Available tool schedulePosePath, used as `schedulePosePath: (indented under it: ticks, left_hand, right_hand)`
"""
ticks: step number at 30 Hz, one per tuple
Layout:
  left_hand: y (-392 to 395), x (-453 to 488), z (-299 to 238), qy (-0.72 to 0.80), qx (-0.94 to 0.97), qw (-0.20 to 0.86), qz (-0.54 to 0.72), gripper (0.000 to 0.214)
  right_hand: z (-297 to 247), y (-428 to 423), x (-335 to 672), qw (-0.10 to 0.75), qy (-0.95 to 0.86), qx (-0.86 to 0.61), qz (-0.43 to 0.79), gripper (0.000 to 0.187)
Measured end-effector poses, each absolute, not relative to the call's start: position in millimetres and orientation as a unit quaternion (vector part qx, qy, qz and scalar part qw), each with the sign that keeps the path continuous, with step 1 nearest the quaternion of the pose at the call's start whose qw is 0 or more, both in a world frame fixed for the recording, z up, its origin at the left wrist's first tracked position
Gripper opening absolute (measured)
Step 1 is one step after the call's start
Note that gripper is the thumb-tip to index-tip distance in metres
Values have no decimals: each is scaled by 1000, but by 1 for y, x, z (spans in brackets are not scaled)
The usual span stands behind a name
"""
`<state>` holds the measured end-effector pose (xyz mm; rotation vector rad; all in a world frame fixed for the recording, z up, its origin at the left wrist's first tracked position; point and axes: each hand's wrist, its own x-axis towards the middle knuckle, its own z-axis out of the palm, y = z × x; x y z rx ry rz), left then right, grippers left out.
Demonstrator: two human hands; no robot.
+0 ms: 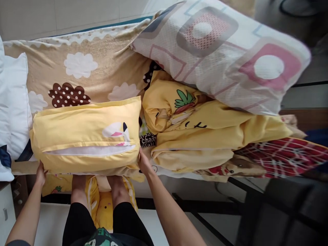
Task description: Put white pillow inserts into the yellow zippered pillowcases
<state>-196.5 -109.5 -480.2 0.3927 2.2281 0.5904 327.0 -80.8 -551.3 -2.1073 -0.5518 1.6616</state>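
A yellow pillow (77, 126) with a rabbit print lies across the near side of the bed. A long slit in its pillowcase shows the white pillow inside. My left hand (41, 175) grips the pillow's lower left corner, its fingers partly hidden behind the cloth. At the right end, my right hand (144, 161) is closed on the lower right edge, with the fingertips out of sight. Just right of it lies crumpled yellow bedding (200, 133) with a carrot print.
A large patterned pillow (225, 54) rests at the upper right. White bedding (15, 109) borders the left. Cloud-print sheet (102, 48) covers the bed. A red plaid cloth (289, 153) lies at right, with a dark chair (279, 212) below. Yellow cloth (104, 208) hangs between my legs.
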Motion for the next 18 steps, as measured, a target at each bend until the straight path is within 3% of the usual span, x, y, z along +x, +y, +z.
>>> schedulePosePath:
  ticks: [4, 8, 14, 18]
  left_hand:
    - [-80, -195, -486, 862, -21, 376, 338, 36]
    - [-48, -201, -478, 827, -109, 396, 384, 30]
    - [-40, -207, -465, 821, -131, 377, 408, 29]
    - [-65, -208, -457, 911, -4, 317, 262, 36]
  right_hand:
    - [-545, -70, 308, 216, -192, -734, 615, 82]
    - [-523, -50, 315, 206, -247, -728, 605, 71]
    - [-501, -39, 348, 153, -375, -795, 451, 60]
    - [-509, -44, 358, 82, -451, -816, 353, 51]
